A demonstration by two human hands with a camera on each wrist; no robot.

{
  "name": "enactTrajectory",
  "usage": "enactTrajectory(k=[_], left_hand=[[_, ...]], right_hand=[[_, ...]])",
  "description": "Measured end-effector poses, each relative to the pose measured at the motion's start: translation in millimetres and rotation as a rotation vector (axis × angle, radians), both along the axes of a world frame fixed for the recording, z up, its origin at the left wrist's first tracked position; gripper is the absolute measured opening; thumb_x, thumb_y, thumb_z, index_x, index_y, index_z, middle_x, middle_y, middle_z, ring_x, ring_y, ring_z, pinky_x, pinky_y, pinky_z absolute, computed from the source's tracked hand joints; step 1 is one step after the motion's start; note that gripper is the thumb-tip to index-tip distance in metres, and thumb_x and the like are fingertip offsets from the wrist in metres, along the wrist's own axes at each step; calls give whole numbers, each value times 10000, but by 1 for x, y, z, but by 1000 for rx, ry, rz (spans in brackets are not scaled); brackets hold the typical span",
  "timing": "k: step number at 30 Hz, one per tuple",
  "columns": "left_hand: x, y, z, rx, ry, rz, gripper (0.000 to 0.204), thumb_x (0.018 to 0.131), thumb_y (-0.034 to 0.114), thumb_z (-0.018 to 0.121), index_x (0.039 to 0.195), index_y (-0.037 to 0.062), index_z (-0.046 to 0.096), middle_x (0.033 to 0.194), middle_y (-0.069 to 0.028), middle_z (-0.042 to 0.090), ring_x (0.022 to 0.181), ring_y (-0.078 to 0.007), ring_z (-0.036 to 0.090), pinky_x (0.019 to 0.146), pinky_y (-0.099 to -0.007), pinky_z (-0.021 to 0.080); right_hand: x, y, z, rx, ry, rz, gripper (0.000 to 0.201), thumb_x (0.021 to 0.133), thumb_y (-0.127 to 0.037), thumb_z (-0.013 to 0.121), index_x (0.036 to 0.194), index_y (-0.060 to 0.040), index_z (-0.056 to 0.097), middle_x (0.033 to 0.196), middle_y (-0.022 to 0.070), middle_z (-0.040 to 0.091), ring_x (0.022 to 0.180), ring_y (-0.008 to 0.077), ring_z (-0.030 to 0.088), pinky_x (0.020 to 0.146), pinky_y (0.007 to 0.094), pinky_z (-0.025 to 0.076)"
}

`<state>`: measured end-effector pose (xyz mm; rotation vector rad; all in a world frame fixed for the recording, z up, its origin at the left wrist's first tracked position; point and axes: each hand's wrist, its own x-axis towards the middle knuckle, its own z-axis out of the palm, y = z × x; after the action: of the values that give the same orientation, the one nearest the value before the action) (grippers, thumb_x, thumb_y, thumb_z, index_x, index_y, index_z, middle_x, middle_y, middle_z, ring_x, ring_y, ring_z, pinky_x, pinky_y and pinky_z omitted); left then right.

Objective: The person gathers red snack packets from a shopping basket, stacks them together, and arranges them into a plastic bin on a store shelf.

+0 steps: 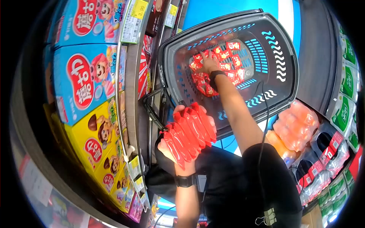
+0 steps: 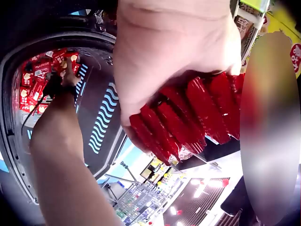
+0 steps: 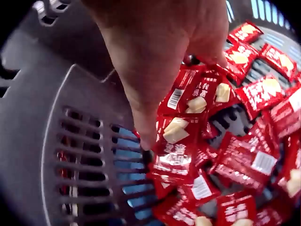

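**Now: red packets held by one hand and touched in the basket by the other**

Now a stack of red packets (image 1: 190,131) is gripped by the left hand (image 1: 178,152), the fingers being curled around it, in front of the body and just below the basket (image 1: 281,49). The stack is held near the shelf of yellow and blue boxes (image 1: 89,81). The right hand (image 1: 208,62) is stretched into the dark basket, where many loose red packets (image 3: 221,155) are lying on the bottom. These packets are touched by the spread, rather straight fingers (image 3: 146,132); no packet is seen to be pinched. A black watch (image 1: 216,74) is worn on the right wrist. Orange packs (image 1: 296,123) are seen beside the basket.
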<state>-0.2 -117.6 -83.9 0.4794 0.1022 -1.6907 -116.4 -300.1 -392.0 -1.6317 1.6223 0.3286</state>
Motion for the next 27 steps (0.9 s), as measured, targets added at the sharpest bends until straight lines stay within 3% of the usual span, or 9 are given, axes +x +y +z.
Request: enactTrajectory(k=[4,9,11,12,16,19,22,25,27], left_hand=[[1,-9,0,17,-5,-12,863,660,677,691,1368,236,467,1309,-199,458,1042,-390,514,843,-492,441],[-4,-17,-2,33,1,2,856,669,665,689,1366,227,457,1306,-208,457,1042,-406,521,829,-505,455],[-7,-19,-2,18,-26,-4,855,677,655,682,1370,214,443,1303,-225,449,1052,-421,524,827,-516,464],[-9,-19,-1,18,-24,-4,855,677,655,682,1370,214,443,1303,-225,449,1052,-421,524,827,-516,464],[-9,-18,3,63,-43,-29,856,689,641,679,1377,199,426,1301,-250,432,1064,-427,526,836,-524,472],[-11,-19,4,65,-69,-55,846,705,624,684,1381,189,420,1305,-255,427,1067,-429,528,848,-529,476],[-9,-19,4,40,-49,-38,840,726,606,688,1384,153,429,1335,-251,427,1110,-452,515,914,-572,448],[-4,-17,8,168,-206,30,827,746,580,678,1387,121,430,1362,-239,437,1137,-474,502,953,-593,422],[-2,-18,8,212,-265,123,718,831,521,599,1363,63,455,1368,-160,499,1207,-381,509,989,-572,413]], right_hand=[[10,18,-28,-109,103,-54,1121,520,-431,896,1452,-232,305,1446,288,268,1287,514,360,1026,558,386],[10,33,-19,-116,233,-82,873,666,-380,834,1392,-225,374,1436,289,283,1166,464,520,863,475,527],[1,34,4,-5,86,-170,805,723,-372,799,1385,-192,378,1456,290,255,1028,429,621,807,447,553],[-3,37,-2,-102,131,-87,720,735,-430,769,1321,-135,473,1363,299,422,984,390,654,810,457,550],[-21,25,-2,53,47,-40,634,740,-496,720,1215,-101,578,1139,263,620,1021,354,651,833,454,538],[-40,11,23,188,-232,-143,643,750,-535,685,1142,-28,635,963,205,692,936,298,680,812,426,537],[-58,14,-4,339,-331,-268,537,811,-464,660,1151,-49,659,1137,233,605,944,256,663,797,372,542],[-70,20,74,443,-628,-267,380,906,-318,594,1210,-96,646,1289,209,490,939,188,650,700,328,556],[-88,21,102,373,-902,-196,383,903,-253,586,1218,-36,610,1227,119,618,843,138,673,724,299,552]])
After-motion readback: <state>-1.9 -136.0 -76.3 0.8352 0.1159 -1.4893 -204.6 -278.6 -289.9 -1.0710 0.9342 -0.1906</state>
